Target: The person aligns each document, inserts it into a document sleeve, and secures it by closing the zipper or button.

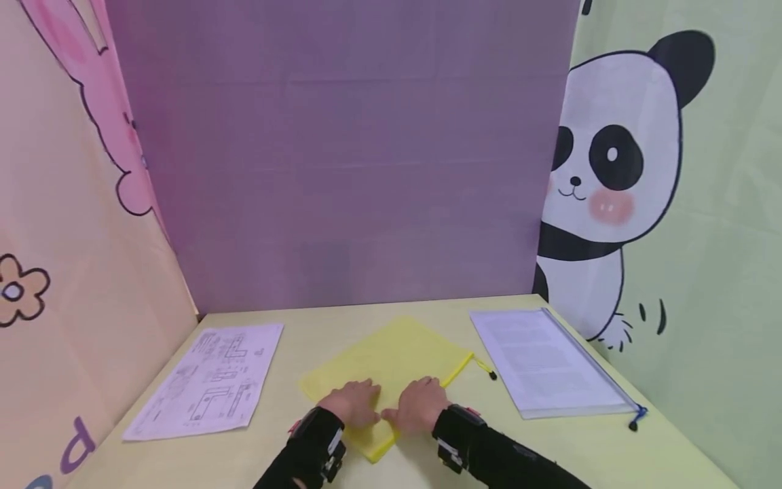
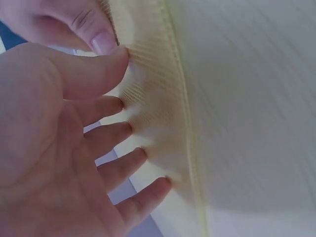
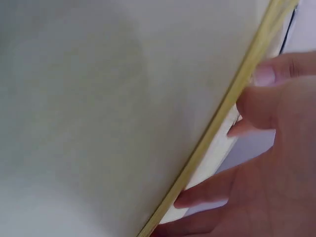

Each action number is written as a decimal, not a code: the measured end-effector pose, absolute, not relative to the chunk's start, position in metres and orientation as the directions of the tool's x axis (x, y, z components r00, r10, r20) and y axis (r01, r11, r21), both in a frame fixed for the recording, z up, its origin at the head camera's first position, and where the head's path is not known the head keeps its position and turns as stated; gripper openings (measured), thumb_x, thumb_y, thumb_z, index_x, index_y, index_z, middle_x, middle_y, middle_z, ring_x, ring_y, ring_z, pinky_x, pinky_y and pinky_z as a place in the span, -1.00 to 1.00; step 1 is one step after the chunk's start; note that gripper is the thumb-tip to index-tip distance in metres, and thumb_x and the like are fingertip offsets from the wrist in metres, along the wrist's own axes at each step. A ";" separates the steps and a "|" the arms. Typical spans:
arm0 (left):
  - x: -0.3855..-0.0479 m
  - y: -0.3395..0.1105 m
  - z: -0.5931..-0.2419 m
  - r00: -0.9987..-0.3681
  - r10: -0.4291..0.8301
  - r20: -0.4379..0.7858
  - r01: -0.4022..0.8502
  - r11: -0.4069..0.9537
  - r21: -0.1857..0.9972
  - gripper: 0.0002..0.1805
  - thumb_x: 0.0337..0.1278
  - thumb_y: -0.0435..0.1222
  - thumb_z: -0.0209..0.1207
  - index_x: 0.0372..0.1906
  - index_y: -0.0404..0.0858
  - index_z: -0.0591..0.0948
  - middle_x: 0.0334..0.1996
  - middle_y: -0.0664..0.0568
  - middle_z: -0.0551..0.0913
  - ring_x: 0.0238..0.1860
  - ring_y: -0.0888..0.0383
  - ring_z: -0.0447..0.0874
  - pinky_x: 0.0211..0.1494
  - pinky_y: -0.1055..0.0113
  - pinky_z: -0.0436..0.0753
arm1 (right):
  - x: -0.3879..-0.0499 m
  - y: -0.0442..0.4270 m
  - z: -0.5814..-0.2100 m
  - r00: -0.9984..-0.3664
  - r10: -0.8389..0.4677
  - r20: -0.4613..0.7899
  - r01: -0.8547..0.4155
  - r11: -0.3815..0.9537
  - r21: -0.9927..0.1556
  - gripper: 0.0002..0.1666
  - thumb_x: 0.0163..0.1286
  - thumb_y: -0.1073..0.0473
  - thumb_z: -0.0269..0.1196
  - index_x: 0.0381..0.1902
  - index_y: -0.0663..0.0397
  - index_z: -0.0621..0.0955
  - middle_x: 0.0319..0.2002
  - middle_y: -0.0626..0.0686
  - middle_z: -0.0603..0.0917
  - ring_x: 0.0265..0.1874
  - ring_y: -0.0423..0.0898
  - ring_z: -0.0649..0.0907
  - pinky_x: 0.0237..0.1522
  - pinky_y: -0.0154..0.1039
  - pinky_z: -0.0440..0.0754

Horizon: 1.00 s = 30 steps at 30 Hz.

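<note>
A flat yellow mesh drawstring bag (image 1: 403, 346) lies slantwise on the table, its brighter edge band on the near right side. A looped yellow cord with a black cord stopper (image 1: 493, 375) sticks out at its right corner. My left hand (image 1: 354, 404) rests on the bag's near part, palm down; in the left wrist view its spread fingertips (image 2: 160, 185) press the fabric. Close beside it, my right hand (image 1: 421, 404) touches the bag along the edge band (image 3: 207, 131), fingers apart. The two thumbs almost meet. Part of the bag is hidden under the hands.
On the left lies a paper sheet (image 1: 210, 380) with technical drawings. At the right is a white rectangular pouch or stack of printed pages (image 1: 544, 360), with a blue cord and dark stopper (image 1: 635, 418) at its near corner. A purple panel (image 1: 354, 156) stands behind the table.
</note>
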<state>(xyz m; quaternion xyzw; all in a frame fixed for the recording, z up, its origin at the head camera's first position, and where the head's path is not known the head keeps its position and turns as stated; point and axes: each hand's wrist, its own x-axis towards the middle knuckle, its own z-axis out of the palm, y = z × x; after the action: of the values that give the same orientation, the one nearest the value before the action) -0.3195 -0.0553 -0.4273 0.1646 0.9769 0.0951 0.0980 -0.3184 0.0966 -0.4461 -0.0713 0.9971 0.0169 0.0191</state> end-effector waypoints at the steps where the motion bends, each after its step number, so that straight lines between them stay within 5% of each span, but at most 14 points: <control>1: -0.317 -0.054 -0.426 -0.932 0.328 -0.158 0.292 0.933 0.211 -0.43 0.28 -0.14 0.29 0.36 -0.20 0.54 0.39 -0.14 0.47 0.38 -0.19 0.42 0.34 -0.23 0.43 | -0.319 0.097 -0.446 -0.989 -0.139 -0.051 -0.141 0.989 0.033 0.07 0.29 -0.56 0.14 0.04 0.45 0.65 0.08 0.47 0.58 0.08 0.30 0.58 0.19 0.12 0.55; 4: -0.313 -0.049 -0.423 -0.942 0.297 -0.156 0.268 0.945 0.186 -0.53 0.27 -0.21 0.26 0.27 -0.20 0.60 0.29 -0.09 0.56 0.23 -0.12 0.54 0.17 -0.08 0.57 | -0.324 0.101 -0.442 -0.983 -0.160 -0.085 -0.165 0.985 0.050 0.01 0.30 -0.55 0.14 -0.04 0.38 0.67 -0.04 0.38 0.61 -0.05 0.20 0.58 0.13 0.07 0.56; 9: -0.315 -0.052 -0.425 -0.936 0.335 -0.103 0.309 0.928 0.209 -0.89 0.27 -0.30 0.21 -0.18 -0.24 0.63 -0.23 -0.01 0.60 -0.25 0.02 0.52 -0.25 0.13 0.55 | -0.328 0.108 -0.434 -0.973 -0.190 -0.132 -0.193 0.981 0.017 -0.15 0.28 -0.48 0.23 -0.14 0.28 0.66 -0.11 0.31 0.58 -0.16 0.12 0.53 -0.06 0.06 0.64; 17: -0.328 -0.098 -0.430 -0.926 0.361 0.109 0.375 0.849 0.372 -0.72 0.29 -0.38 0.17 0.04 -0.40 0.64 0.02 -0.24 0.66 0.12 -0.20 0.61 0.17 -0.12 0.57 | -0.338 0.120 -0.432 -0.961 -0.234 -0.147 -0.235 0.972 -0.011 -0.17 0.26 -0.42 0.30 0.01 0.26 0.61 0.02 0.27 0.54 0.01 0.12 0.52 0.02 0.09 0.63; 25: -0.337 -0.168 -0.429 -0.964 0.209 0.162 0.253 0.909 0.332 -0.75 0.28 -0.42 0.15 0.00 -0.42 0.64 -0.05 -0.25 0.66 0.03 -0.19 0.64 0.04 -0.16 0.61 | -0.347 0.129 -0.424 -0.930 -0.338 -0.144 -0.327 0.940 -0.097 -0.46 0.15 -0.22 0.48 -0.54 0.10 0.54 -0.46 0.01 0.49 -0.47 -0.10 0.45 -0.37 -0.23 0.47; 30: -0.337 -0.208 -0.421 -0.972 0.136 0.193 0.190 0.937 0.293 -0.74 0.19 -0.44 0.11 -0.06 -0.48 0.63 -0.15 -0.29 0.67 -0.09 -0.21 0.66 -0.04 -0.16 0.63 | -0.351 0.133 -0.421 -0.921 -0.357 -0.158 -0.341 0.933 -0.118 -0.51 0.12 -0.13 0.54 -0.36 0.14 0.61 -0.37 -0.01 0.54 -0.41 -0.11 0.47 -0.21 -0.23 0.56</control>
<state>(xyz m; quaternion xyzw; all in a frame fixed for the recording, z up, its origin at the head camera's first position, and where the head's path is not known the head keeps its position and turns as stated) -0.3370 -0.2075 -0.4212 0.0831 0.9805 0.1567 -0.0851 -0.3507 0.1331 -0.4209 -0.1782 0.9790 -0.0441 0.0886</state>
